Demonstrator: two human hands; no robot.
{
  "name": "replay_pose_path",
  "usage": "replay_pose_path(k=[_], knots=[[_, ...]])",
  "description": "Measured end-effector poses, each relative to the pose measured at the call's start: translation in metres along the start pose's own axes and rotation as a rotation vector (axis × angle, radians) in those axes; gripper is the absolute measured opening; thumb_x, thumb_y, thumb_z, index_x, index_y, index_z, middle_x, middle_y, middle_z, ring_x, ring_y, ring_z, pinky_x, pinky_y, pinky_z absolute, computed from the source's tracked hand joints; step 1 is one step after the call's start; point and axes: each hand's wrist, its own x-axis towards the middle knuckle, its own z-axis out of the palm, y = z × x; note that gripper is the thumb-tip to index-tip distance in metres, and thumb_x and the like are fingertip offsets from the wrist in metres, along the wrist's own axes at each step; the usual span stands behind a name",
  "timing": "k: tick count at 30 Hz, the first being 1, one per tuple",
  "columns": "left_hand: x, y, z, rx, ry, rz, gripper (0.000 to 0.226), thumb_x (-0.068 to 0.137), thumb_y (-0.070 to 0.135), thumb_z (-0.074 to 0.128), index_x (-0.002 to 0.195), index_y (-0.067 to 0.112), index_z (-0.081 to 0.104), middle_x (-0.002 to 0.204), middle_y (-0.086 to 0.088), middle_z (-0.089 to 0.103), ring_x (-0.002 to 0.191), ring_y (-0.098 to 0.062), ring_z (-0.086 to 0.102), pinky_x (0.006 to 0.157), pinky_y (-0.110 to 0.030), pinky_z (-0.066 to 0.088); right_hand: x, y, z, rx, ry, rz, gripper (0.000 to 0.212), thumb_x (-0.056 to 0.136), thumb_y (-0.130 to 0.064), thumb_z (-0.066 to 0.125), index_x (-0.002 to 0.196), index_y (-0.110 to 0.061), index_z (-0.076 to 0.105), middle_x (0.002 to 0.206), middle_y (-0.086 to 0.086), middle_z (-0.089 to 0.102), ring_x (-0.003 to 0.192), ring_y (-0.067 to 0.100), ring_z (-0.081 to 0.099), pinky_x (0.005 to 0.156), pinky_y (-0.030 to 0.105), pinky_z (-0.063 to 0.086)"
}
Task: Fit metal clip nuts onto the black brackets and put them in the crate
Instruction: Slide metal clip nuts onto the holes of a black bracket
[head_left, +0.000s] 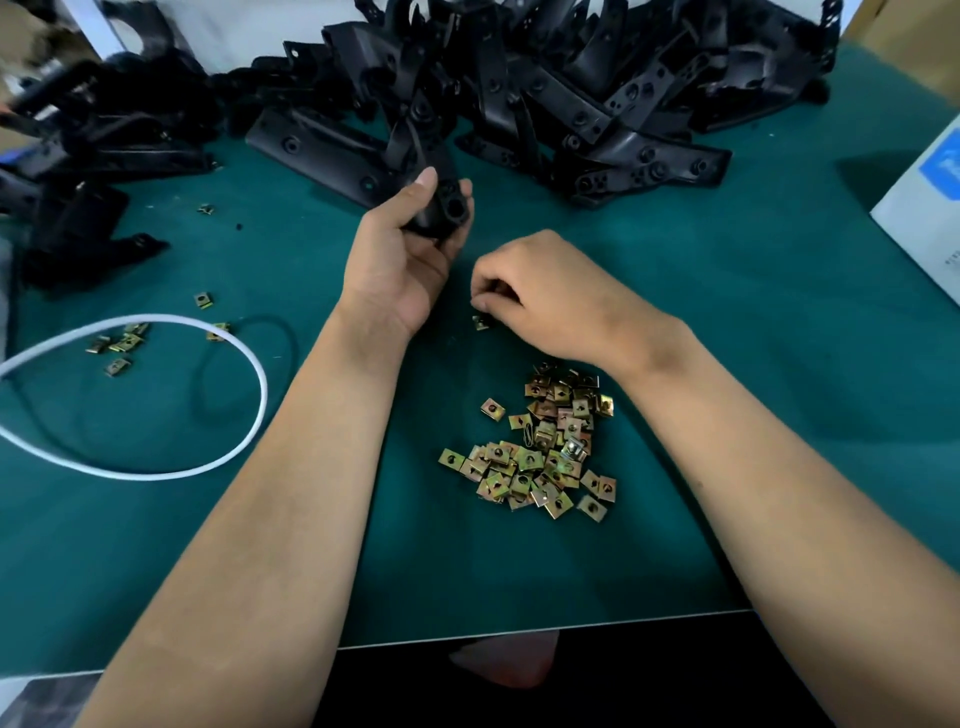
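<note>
At a green worktop (779, 364), the left hand (410, 249) grips one black bracket (441, 208), fingers and thumb curled round its lower end, while the right hand (535, 291) has its fingertips drawn together over a single clip nut (482, 322) lying on the mat just beyond the main pile of clip nuts (540, 447); whether the nut is already pinched or only touched cannot be told. By the look of things the job is far from finished: a large heap of brackets (571, 93) fills the far side of the worktop, the nut pile remains sizeable, and the bracket in hand shows no nut on it. More brackets (93, 171) lie blurred at far left, and whether any carry nuts is hard to make out. No crate can be identified. A few stray nuts (119, 345) sit inside a looped white cable (249, 374). A white box (924, 208) is cut off at the right edge.
</note>
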Motion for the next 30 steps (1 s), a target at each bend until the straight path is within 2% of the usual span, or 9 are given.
replay_pose_path(k=[3,6,9,13,17,20,26,28,30], knots=[[0.0,0.0,-0.002,-0.023,-0.006,-0.001,0.004,0.096,0.002,0.064,0.097,0.0,0.062,0.081,-0.014,0.073,0.083,-0.026,0.074,0.085,-0.035,0.061,0.001,0.002,0.003,0.046,0.021,-0.016,0.02,0.097,-0.039,0.068,0.096,-0.019,0.071,0.09,-0.004,0.069,0.085,0.017,0.064,0.08,0.041,0.052],[0.0,0.001,-0.003,-0.022,0.005,0.004,0.004,0.096,0.003,0.064,0.096,0.001,0.062,0.083,-0.014,0.074,0.085,-0.026,0.075,0.084,-0.034,0.06,-0.002,0.003,0.001,0.082,-0.066,-0.081,0.031,0.083,-0.053,0.078,0.1,-0.029,0.07,0.088,-0.014,0.058,0.081,0.005,0.057,0.072,0.03,0.047],[-0.001,0.001,-0.004,-0.042,0.019,0.007,0.003,0.095,0.002,0.064,0.092,0.002,0.063,0.081,-0.013,0.074,0.083,-0.026,0.075,0.081,-0.034,0.061,-0.002,0.003,0.003,0.122,-0.05,-0.101,0.022,0.081,-0.045,0.084,0.094,-0.032,0.072,0.083,-0.016,0.056,0.078,-0.002,0.054,0.07,0.028,0.045],[-0.001,0.001,-0.003,-0.047,0.025,0.009,0.004,0.095,0.002,0.064,0.091,0.002,0.062,0.08,-0.013,0.073,0.082,-0.026,0.074,0.078,-0.033,0.061,-0.002,0.002,0.005,0.164,-0.01,-0.085,0.015,0.083,-0.034,0.085,0.09,-0.026,0.075,0.082,-0.01,0.062,0.072,0.004,0.057,0.07,0.034,0.05],[-0.001,0.003,-0.003,-0.076,0.039,0.007,0.004,0.094,0.0,0.065,0.092,0.002,0.062,0.081,-0.013,0.073,0.081,-0.027,0.075,0.078,-0.035,0.061,-0.008,0.012,-0.001,0.282,-0.019,0.003,0.027,0.076,-0.032,0.091,0.098,-0.023,0.076,0.084,-0.007,0.068,0.069,0.004,0.058,0.065,0.017,0.047],[-0.002,0.002,-0.003,-0.08,0.037,0.0,0.004,0.094,0.0,0.065,0.093,0.002,0.061,0.081,-0.014,0.073,0.081,-0.028,0.075,0.08,-0.035,0.061,-0.009,0.014,-0.001,0.268,-0.028,-0.004,0.02,0.078,-0.025,0.09,0.094,-0.018,0.079,0.085,-0.009,0.066,0.069,0.003,0.058,0.065,0.013,0.042],[-0.004,0.002,-0.004,-0.024,0.035,-0.015,0.004,0.094,0.004,0.067,0.091,0.003,0.064,0.082,-0.013,0.074,0.083,-0.026,0.076,0.081,-0.034,0.062,-0.006,0.01,0.006,0.161,0.129,0.024,0.013,0.095,-0.023,0.073,0.092,-0.012,0.08,0.086,-0.001,0.071,0.08,0.012,0.063,0.078,0.03,0.049],[-0.004,0.002,-0.005,0.099,0.011,-0.023,0.002,0.094,0.01,0.068,0.093,0.009,0.067,0.086,-0.007,0.075,0.084,-0.02,0.075,0.081,-0.032,0.06,-0.007,0.011,0.009,0.384,0.256,0.143,0.014,0.098,-0.019,0.069,0.089,-0.012,0.078,0.079,-0.003,0.072,0.07,0.007,0.062,0.068,0.026,0.049],[-0.004,0.001,-0.006,0.204,-0.034,-0.045,0.001,0.093,0.014,0.069,0.093,0.013,0.069,0.087,-0.002,0.075,0.082,-0.015,0.074,0.081,-0.03,0.058,-0.006,0.01,0.009,0.806,0.396,0.3,0.016,0.101,-0.012,0.064,0.089,-0.009,0.075,0.072,-0.001,0.071,0.061,0.007,0.059,0.057,0.023,0.048]])
